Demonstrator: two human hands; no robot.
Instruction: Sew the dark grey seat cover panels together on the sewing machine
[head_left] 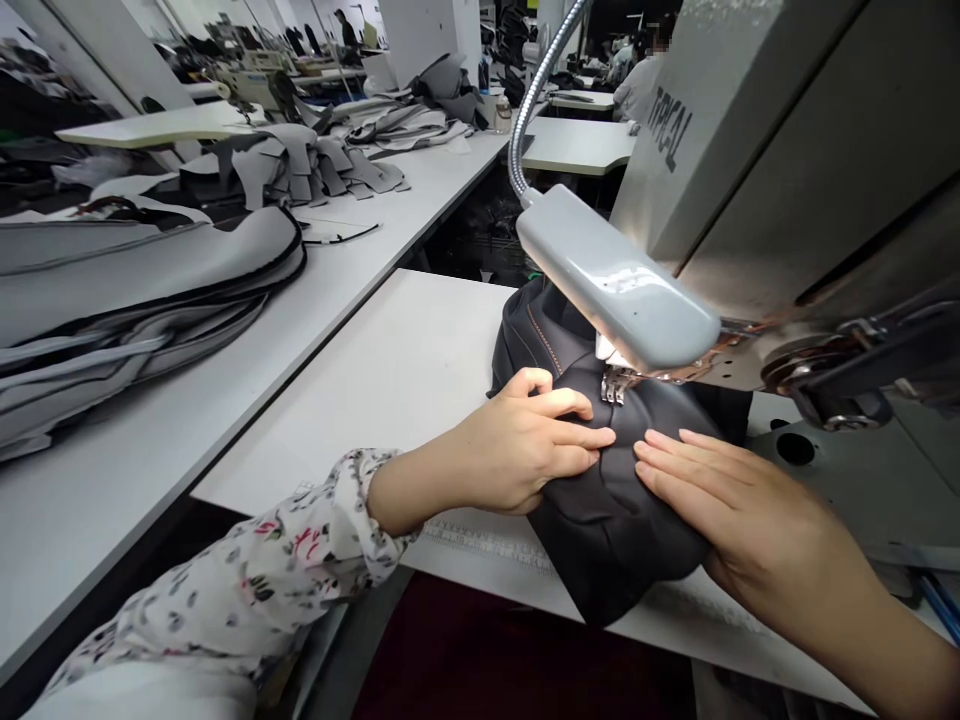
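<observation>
**Steadying a dark leather-like piece at the presser foot**

Taking the presser foot as the dial's centre, a stack of black-edged grey covers (150, 260) lies far off between nine and ten o'clock, on the white side table (420, 215). Toward ten o'clock, grey cut panels (315, 165) are heaped.

At eight o'clock is the left hand (540, 440), beyond a rolled floral sleeve (300, 560). It is palm down, fingers spread and half bent, two fingertips pressing just short of the foot; it holds down rather than grips. Below it, a printed ruler scale (487, 538) runs along the machine table (420, 340).

The dark leather-like piece (600, 550) sits under both hands, spreading from eleven o'clock round to six, its lower corner overhanging the table edge. Orange topstitching (544, 338) shows at ten o'clock. The presser foot (613, 386) stands over it, beneath the lamp head (622, 280) at twelve; whether it bears on the material I cannot tell.

At four o'clock, the right hand (739, 495) lies nearly flat, fingers straight and close together; its thumb is hidden, so a pinch cannot be ruled out. The sewing machine head (720, 150) rises at one o'clock.

For good work, I would smooth the folds at six o'clock, support the overhang, press evenly without tugging, and keep the left fingertips clear of the needle.
</observation>
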